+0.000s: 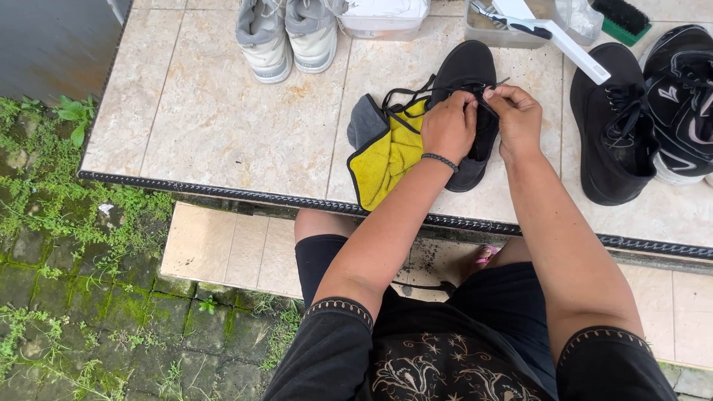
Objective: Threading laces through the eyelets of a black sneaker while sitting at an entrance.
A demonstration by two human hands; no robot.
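Your left hand and right hand both pinch the black lace over the black shoe; yellow cloth just left.

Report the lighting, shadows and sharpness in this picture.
Head view: soft, even daylight, no hard shadows or glare on the tiled ledge; left hand, right hand and black shoe sharp; slight wide-angle bowing along the ledge edge; top-edge items cropped.
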